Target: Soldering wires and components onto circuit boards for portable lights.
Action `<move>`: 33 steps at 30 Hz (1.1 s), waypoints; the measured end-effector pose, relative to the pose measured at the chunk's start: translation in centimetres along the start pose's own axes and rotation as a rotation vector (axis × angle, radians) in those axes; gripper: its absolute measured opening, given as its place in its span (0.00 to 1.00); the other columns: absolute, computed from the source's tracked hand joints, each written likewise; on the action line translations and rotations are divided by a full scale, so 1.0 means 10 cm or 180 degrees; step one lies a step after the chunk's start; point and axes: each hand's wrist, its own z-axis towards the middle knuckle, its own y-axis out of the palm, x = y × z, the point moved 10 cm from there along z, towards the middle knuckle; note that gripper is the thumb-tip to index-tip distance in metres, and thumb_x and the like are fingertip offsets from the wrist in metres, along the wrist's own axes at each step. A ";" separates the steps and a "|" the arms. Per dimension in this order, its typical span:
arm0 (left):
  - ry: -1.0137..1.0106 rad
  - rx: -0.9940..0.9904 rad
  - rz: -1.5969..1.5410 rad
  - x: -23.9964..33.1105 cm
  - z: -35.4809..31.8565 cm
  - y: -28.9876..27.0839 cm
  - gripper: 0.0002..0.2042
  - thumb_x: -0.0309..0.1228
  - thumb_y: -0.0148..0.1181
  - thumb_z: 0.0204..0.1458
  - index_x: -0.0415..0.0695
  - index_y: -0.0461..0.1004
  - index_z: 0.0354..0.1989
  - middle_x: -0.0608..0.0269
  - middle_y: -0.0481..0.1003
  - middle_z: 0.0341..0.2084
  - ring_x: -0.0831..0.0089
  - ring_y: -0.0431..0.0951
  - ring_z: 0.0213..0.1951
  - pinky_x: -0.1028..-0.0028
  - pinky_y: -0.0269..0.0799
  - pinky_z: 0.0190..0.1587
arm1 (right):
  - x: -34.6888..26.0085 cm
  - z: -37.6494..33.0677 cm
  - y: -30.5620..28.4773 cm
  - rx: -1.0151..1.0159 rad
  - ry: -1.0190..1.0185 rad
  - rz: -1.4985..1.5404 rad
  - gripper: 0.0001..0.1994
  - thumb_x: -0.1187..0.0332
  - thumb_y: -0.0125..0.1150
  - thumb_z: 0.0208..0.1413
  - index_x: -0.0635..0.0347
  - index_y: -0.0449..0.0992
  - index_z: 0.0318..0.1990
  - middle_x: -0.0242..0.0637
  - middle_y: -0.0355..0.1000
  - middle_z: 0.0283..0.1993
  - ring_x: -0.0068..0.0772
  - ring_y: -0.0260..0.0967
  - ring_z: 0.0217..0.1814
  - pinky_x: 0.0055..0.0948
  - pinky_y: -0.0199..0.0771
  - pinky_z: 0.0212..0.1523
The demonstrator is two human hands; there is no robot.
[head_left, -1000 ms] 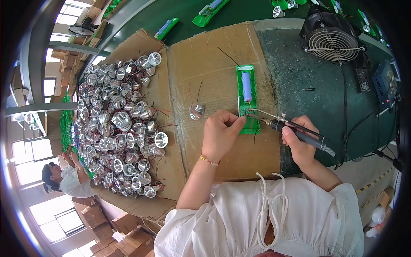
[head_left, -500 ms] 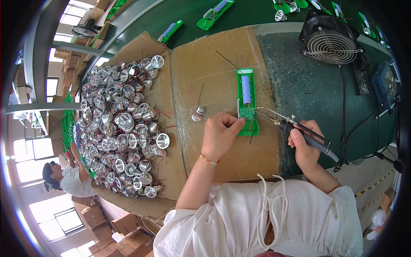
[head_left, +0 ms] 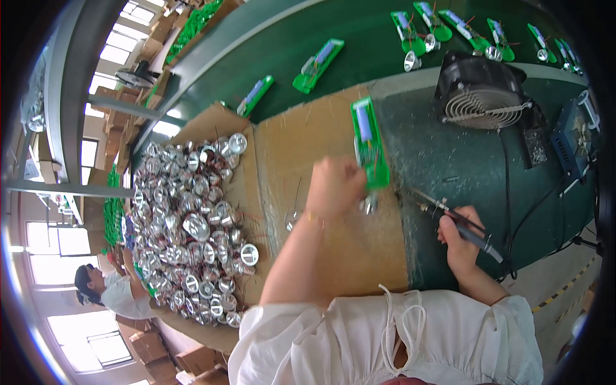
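A person is working over a cardboard sheet (head_left: 321, 144) on a green table (head_left: 449, 167).

The left hand (head_left: 335, 187) is closing around the lower end of a green circuit board (head_left: 369, 141), lifting it above the cardboard. The right hand (head_left: 461, 240) is gripping a soldering iron (head_left: 452, 218), its tip pointing toward the board. A heap of silver reflector cups (head_left: 189, 224) is lying to the left; a small fan (head_left: 481, 90) is sitting at the upper right.

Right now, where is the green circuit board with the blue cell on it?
In the head view, the green circuit board is held up by the left hand over the brown cardboard sheet, just left of the black fan.
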 end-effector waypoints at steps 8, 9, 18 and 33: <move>-0.0673 0.1732 0.1344 -0.55 1.65 -0.86 0.22 0.40 0.65 0.33 0.47 0.71 0.40 0.54 0.67 0.42 0.57 0.72 0.41 0.65 0.68 0.45 | 0.10 -0.07 -0.05 0.0007 0.0013 -0.0402 0.08 0.75 0.62 0.46 0.63 0.67 0.29 0.31 0.68 0.22 0.16 0.64 0.23 0.19 0.64 0.24; -0.0748 0.1197 0.1386 -0.77 1.70 -0.82 0.23 0.41 0.64 0.34 0.47 0.69 0.41 0.53 0.69 0.39 0.57 0.72 0.42 0.66 0.67 0.46 | 0.11 -0.07 -0.03 -0.0026 0.0070 -0.0326 0.08 0.75 0.62 0.45 0.63 0.67 0.29 0.30 0.68 0.22 0.16 0.63 0.23 0.19 0.64 0.25; -0.0607 0.0061 0.1429 -0.10 0.15 -0.43 0.25 0.49 0.62 0.38 0.44 0.65 0.38 0.51 0.74 0.25 0.52 0.75 0.30 0.58 0.69 0.34 | 0.04 -0.01 0.01 -0.0074 0.0137 -0.0058 0.07 0.74 0.61 0.48 0.63 0.67 0.29 0.31 0.68 0.21 0.16 0.64 0.23 0.17 0.64 0.24; -0.1136 0.0365 0.0481 -0.76 -0.87 -0.62 0.14 0.43 0.59 0.44 0.44 0.79 0.24 0.55 0.75 0.18 0.58 0.77 0.24 0.67 0.71 0.28 | -0.11 -0.10 0.06 0.0025 -0.0281 -0.0161 0.07 0.72 0.58 0.51 0.65 0.67 0.33 0.34 0.68 0.22 0.16 0.62 0.20 0.15 0.62 0.20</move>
